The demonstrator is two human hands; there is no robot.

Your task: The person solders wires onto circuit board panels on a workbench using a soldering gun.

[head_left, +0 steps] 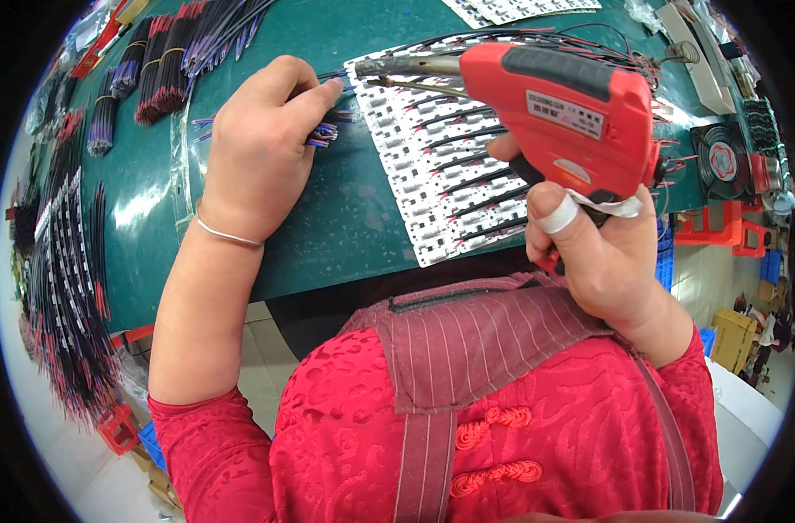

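My right hand [593, 248] grips the handle of a red soldering gun [559, 109], whose metal tip [388, 68] points left over a white panel of small circuit boards [415, 166]. Black and red wires lie soldered across that panel. One finger of this hand wears white tape. My left hand [258, 144] rests on the green mat, fingers pinched on a small bunch of blue and red wires [323, 132] at the panel's left edge. A thin bracelet circles the left wrist.
Bundles of black, red and blue wires [153, 65] lie at the mat's far left. Finished wired strips [61, 288] pile along the left edge. A small fan [720, 161] and red plastic holders [720, 228] stand at the right. Another white panel [511, 9] lies at the top.
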